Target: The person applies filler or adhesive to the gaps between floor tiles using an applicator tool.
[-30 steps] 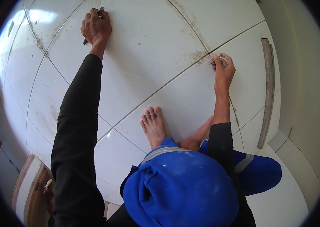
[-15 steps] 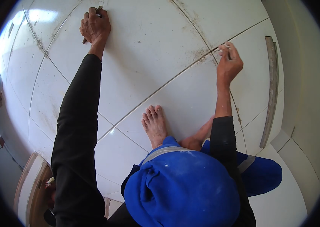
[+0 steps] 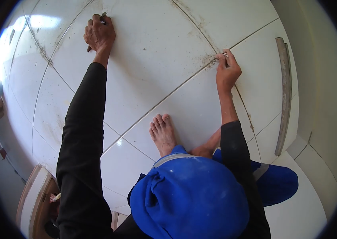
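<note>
White floor tiles (image 3: 156, 51) with dark joints and crumbly dirt lie beneath both hands. My left hand (image 3: 100, 35), at the upper left, is wrapped round a small dark tool (image 3: 103, 16); one end pokes out above the fingers and another below them. At the right, my right hand (image 3: 228, 71) pinches a thin, pale object (image 3: 225, 55) over the crossing of the joints. What that object is, I cannot make out. Brown debris (image 3: 210, 60) lies just left of its fingertips.
A long grey strip (image 3: 284, 95) lies on the floor near the right wall (image 3: 323, 79). My bare foot (image 3: 163, 133) and blue-clad knee (image 3: 192, 195) are at the bottom centre. Wooden frame pieces (image 3: 33, 195) stand at the lower left, with part of another person's hand (image 3: 53, 197) beside them.
My right hand has moved left and slightly down, onto the crossing of the joints. My left hand sits slightly lower in view, still round the tool.
</note>
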`<control>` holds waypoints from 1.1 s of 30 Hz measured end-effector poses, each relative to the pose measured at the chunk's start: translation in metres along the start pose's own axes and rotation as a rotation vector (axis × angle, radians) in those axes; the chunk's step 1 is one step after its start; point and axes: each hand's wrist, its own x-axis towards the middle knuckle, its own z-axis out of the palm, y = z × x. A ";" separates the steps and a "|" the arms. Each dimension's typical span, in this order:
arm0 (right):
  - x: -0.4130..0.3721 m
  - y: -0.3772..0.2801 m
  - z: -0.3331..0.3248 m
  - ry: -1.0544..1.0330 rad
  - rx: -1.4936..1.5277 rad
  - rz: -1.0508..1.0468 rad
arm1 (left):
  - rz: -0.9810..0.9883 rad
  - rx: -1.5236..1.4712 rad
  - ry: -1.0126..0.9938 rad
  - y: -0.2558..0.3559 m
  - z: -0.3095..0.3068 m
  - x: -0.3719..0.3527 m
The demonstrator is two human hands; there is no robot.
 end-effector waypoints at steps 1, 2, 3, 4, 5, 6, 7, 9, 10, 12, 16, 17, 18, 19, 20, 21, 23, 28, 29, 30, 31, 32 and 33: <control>0.000 0.004 -0.014 -0.040 0.017 0.103 | 0.000 -0.008 -0.009 0.000 0.000 -0.003; 0.015 -0.011 -0.018 -0.086 0.051 0.181 | -0.012 -0.013 0.009 0.002 -0.001 0.005; 0.021 -0.015 -0.018 -0.086 0.054 0.169 | -0.030 -0.009 -0.011 0.002 -0.001 0.006; 0.018 -0.018 -0.022 0.014 0.118 0.141 | -0.034 -0.007 -0.017 0.001 -0.001 0.002; 0.021 -0.019 -0.021 0.119 0.190 0.104 | -0.029 0.002 -0.010 0.002 0.000 0.004; 0.018 -0.010 -0.016 0.117 0.192 0.102 | -0.023 0.012 -0.004 0.002 -0.001 0.005; 0.010 0.002 -0.011 -0.007 0.089 0.094 | -0.016 0.007 -0.009 0.002 -0.002 0.002; 0.018 -0.006 -0.014 -0.070 0.086 0.148 | -0.035 -0.014 -0.009 0.005 -0.003 0.005; 0.021 -0.021 -0.021 -0.024 0.181 0.231 | -0.038 -0.012 -0.005 0.004 -0.002 0.007; 0.019 -0.014 -0.018 0.068 0.267 0.190 | -0.027 0.002 0.012 0.003 -0.001 0.004; 0.023 0.005 -0.012 -0.085 0.053 0.006 | -0.034 -0.006 0.001 0.007 -0.001 0.013; 0.028 -0.010 -0.020 -0.018 0.136 0.090 | -0.029 -0.001 0.013 0.004 0.001 0.013; 0.024 -0.016 -0.028 0.047 0.209 0.189 | -0.023 0.008 0.008 0.002 -0.001 0.005; 0.025 -0.017 -0.030 0.120 0.163 0.192 | -0.027 0.012 0.005 0.004 -0.003 0.004; 0.019 -0.009 -0.023 0.118 0.163 0.195 | -0.027 0.015 0.002 0.001 -0.003 0.002; 0.009 0.003 -0.012 0.008 0.073 0.074 | -0.028 0.001 -0.006 0.000 -0.003 0.002; 0.014 0.001 -0.015 -0.103 0.054 0.044 | -0.028 -0.022 0.005 0.007 -0.001 0.011; 0.006 0.015 -0.001 -0.041 -0.014 -0.068 | -0.006 -0.001 0.013 0.003 -0.003 0.005; 0.005 0.009 -0.008 -0.083 -0.026 -0.039 | 0.001 -0.011 0.014 0.007 -0.003 0.004; 0.009 0.003 -0.012 -0.129 -0.033 -0.017 | -0.011 -0.016 -0.001 0.007 -0.004 0.003; 0.019 -0.002 -0.013 -0.045 0.071 0.026 | -0.030 -0.015 -0.009 0.005 -0.004 0.005; 0.020 -0.011 -0.021 0.031 0.163 0.094 | -0.032 -0.006 -0.021 0.003 -0.005 0.001; 0.022 -0.023 -0.029 0.110 0.237 0.194 | -0.024 0.007 -0.015 0.003 -0.005 -0.001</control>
